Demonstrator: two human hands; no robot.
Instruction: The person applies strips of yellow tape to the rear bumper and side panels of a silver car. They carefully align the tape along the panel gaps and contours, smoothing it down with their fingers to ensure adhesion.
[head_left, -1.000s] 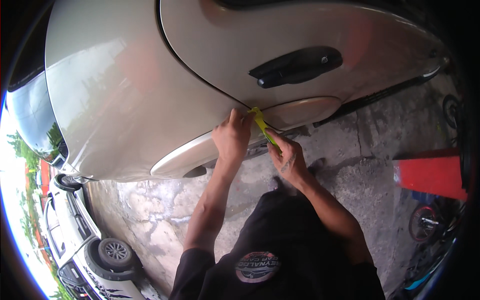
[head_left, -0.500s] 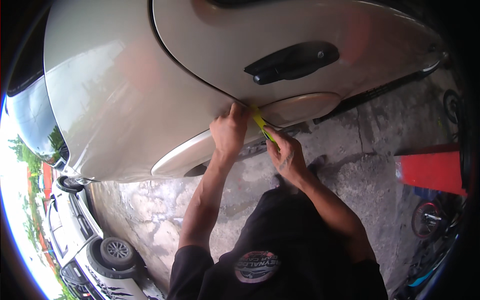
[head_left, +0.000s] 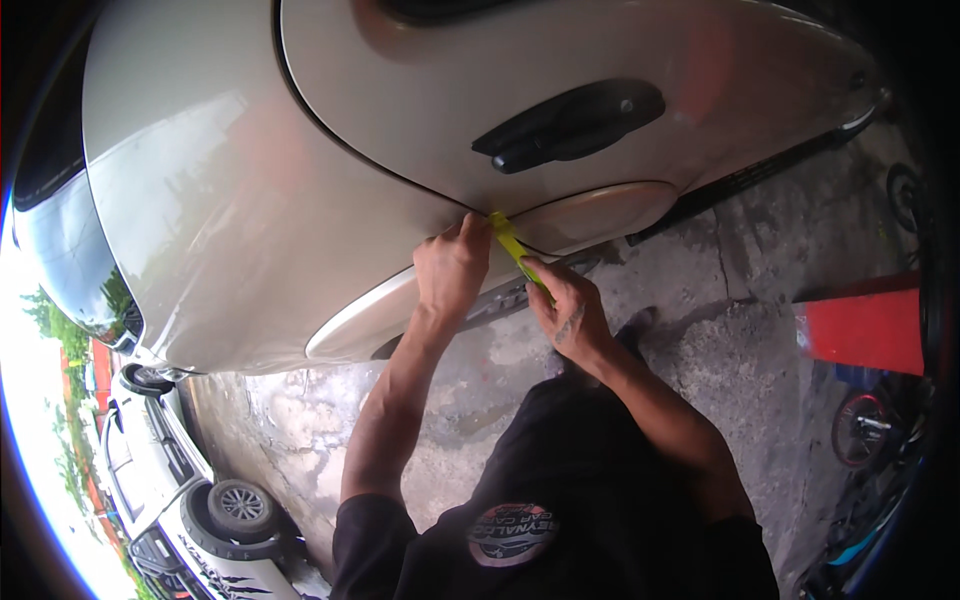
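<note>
My right hand (head_left: 568, 303) is closed around the lower end of a flat, narrow yellow-green tool (head_left: 507, 239); its exact kind does not show. The upper end meets the dark seam between two panels of a beige car (head_left: 230, 220), just above the wheel arch. Right beside that end, my left hand (head_left: 452, 262) is closed, its fingertips pressed at the seam. Whether anything is pinched in them is hidden. A black door handle (head_left: 570, 127) sits on the door above the tool.
Below the car lies a cracked, stained concrete floor (head_left: 700, 390). A red box-like object (head_left: 862, 325) stands at the right, with a small wheel (head_left: 862, 428) beneath it. At the lower left is a white vehicle (head_left: 150, 450) with a loose-looking wheel (head_left: 242, 508) beside it.
The whole view has shifted a little, so the car's door handle sits slightly further left. Both hands keep their place at the seam, and the tool stays in my right hand.
</note>
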